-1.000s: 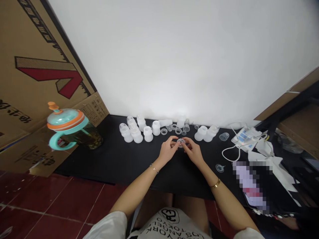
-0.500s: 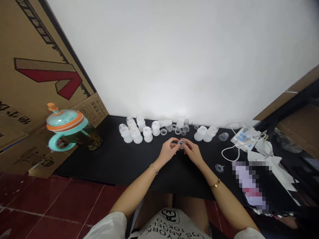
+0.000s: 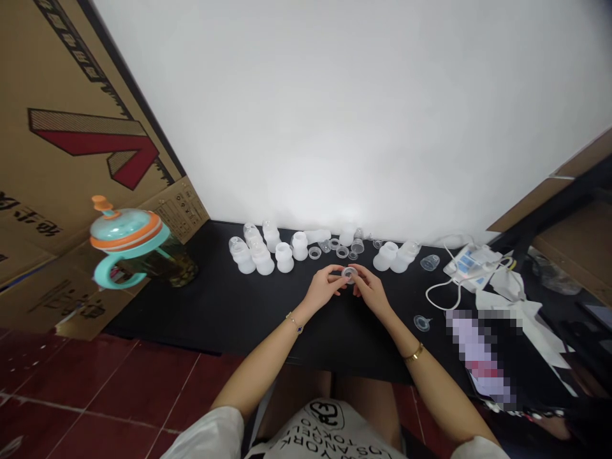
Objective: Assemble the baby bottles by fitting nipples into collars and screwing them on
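Note:
Between my two hands, above the black table, is a small translucent bottle collar ring (image 3: pixel 350 274). My left hand (image 3: pixel 326 285) pinches its left side with thumb and fingers. On the right side, the fingers of my right hand (image 3: pixel 369 290) are closed on the same ring. Whether a nipple sits inside it is too small to tell. Just behind my hands lie loose collar rings (image 3: pixel 342 252) and a clear cap (image 3: pixel 357 246). A clear silicone nipple (image 3: pixel 422 322) rests on the table right of my right forearm.
White baby bottles (image 3: pixel 262 260) stand at the back left, some capped. Two more bottles (image 3: pixel 386 256) stand right of the rings. A teal-lidded jug (image 3: pixel 143 245) is far left by a cardboard box (image 3: pixel 57 83). A power strip (image 3: pixel 473 264) with white cable and papers lies right.
Both hands stay in nearly the same place, with the ring still between their fingers. The ring appears slightly tilted compared with before; the view has shifted a little.

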{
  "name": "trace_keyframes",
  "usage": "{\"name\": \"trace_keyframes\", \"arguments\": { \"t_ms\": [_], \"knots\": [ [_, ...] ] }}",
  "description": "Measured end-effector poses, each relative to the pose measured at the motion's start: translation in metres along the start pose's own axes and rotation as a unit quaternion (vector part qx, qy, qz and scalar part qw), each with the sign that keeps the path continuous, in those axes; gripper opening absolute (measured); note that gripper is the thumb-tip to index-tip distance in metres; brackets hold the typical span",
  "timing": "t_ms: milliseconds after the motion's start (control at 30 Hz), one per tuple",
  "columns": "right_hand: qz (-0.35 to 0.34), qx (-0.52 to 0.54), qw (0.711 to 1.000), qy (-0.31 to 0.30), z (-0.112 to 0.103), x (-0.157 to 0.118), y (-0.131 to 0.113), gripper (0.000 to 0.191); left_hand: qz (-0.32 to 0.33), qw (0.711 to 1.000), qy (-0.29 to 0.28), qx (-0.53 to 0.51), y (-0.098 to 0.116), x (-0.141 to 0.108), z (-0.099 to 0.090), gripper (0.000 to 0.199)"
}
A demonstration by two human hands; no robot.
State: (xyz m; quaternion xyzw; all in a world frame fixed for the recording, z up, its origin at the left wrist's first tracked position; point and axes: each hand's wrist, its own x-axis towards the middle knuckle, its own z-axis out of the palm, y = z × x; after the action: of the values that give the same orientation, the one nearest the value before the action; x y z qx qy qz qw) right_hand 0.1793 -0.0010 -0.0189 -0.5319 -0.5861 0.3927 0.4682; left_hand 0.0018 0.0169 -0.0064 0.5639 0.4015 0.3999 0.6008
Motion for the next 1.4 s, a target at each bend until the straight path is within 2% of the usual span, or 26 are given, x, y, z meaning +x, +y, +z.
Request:
{"name": "trace_keyframes", "arguments": {
  "t_ms": [433,1400],
  "knots": [
    [0.009,0.019,1.0,-0.006,-0.002,0.002,-0.002,0.046,0.021,0.999,0.031,0.038,0.004,-0.004,0.002,0.034],
    [-0.019,-0.027,0.999,0.028,-0.002,0.0,-0.009,0.044,0.039,0.999,0.012,0.026,0.003,-0.004,0.001,0.038]
  ]
}}
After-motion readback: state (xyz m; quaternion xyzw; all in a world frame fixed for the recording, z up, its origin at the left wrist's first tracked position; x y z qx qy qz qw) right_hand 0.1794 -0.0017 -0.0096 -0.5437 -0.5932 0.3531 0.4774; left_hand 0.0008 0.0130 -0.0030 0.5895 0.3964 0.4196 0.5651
